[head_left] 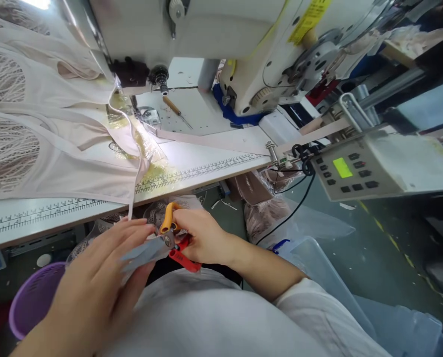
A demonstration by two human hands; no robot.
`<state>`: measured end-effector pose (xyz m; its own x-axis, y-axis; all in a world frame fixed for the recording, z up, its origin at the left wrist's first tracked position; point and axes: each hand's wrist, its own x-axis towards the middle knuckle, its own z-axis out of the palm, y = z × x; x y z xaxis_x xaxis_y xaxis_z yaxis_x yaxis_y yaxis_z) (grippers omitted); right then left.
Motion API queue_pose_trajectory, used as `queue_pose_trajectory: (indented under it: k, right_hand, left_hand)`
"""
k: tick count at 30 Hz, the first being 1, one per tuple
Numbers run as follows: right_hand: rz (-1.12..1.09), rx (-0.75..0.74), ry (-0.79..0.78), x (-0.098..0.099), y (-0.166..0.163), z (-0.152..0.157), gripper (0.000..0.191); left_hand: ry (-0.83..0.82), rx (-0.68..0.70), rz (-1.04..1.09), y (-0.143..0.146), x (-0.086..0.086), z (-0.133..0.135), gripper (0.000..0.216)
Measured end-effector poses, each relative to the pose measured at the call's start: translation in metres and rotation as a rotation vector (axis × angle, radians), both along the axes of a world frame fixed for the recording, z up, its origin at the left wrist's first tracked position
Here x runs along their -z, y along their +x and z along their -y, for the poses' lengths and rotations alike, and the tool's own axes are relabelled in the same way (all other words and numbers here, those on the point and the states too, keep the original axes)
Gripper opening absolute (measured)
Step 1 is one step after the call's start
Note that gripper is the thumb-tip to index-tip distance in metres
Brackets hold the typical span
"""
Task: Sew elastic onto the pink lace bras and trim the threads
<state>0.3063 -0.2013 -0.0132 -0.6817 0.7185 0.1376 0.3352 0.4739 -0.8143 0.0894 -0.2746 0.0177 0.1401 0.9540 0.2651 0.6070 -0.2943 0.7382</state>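
Observation:
My right hand [202,235] grips a pair of scissors [169,238] with orange and red handles, held low in front of my lap below the table edge. The grey blades point left into my left hand [102,277], whose fingers pinch something small at the blades; what it is cannot be made out. A thin beige strap [132,198] hangs down from the beige lace garment [50,144] lying on the white sewing table [206,168], ending just above my hands.
The white sewing machine [214,44] stands at the back with its needle area lit. A control panel with a green display [349,171] sits at right. A purple basket [31,297] and clear plastic bins [318,267] stand on the floor.

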Motion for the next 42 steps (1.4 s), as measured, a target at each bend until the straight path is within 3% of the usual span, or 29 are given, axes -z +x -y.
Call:
queue_pose_trajectory:
  k: [3, 6, 9, 13, 20, 25, 30, 36, 42]
  right_hand:
    - [0.023, -0.021, 0.006, -0.005, -0.002, 0.001, 0.035]
    - [0.016, -0.018, -0.068, -0.002, 0.001, 0.002, 0.03]
    - [-0.024, 0.025, -0.156, 0.004, 0.005, 0.004, 0.031]
    - [-0.203, 0.078, -0.229, 0.01, 0.006, 0.006, 0.028]
    - [-0.228, 0.066, -0.377, 0.005, 0.009, 0.003, 0.04]
    - [0.115, -0.218, -0.345, -0.001, 0.033, -0.024, 0.058]
    - [0.427, -0.47, -0.377, -0.007, 0.052, -0.037, 0.05]
    - [0.619, -0.499, -0.314, -0.018, 0.049, -0.03, 0.045]
    - [0.628, -0.513, -0.286, -0.02, 0.049, -0.033, 0.04]
  left_hand:
    - [0.031, 0.283, -0.13, 0.018, 0.01, -0.028, 0.02]
    - [-0.086, 0.333, -0.022, 0.018, 0.025, -0.039, 0.02]
    - [-0.13, 0.244, 0.1, 0.009, 0.035, -0.034, 0.021]
    - [-0.316, 0.064, 0.275, 0.004, 0.041, -0.022, 0.019]
    - [-0.518, -0.33, 0.489, 0.025, 0.034, -0.013, 0.018]
    - [-0.549, -0.255, 0.434, 0.025, 0.034, -0.016, 0.017]
    - [-0.539, -0.199, 0.383, 0.026, 0.032, -0.019, 0.019]
    - [-0.576, -0.311, 0.424, 0.041, 0.021, -0.02, 0.024]
    - [-0.613, -0.292, 0.407, 0.041, 0.02, -0.021, 0.027]
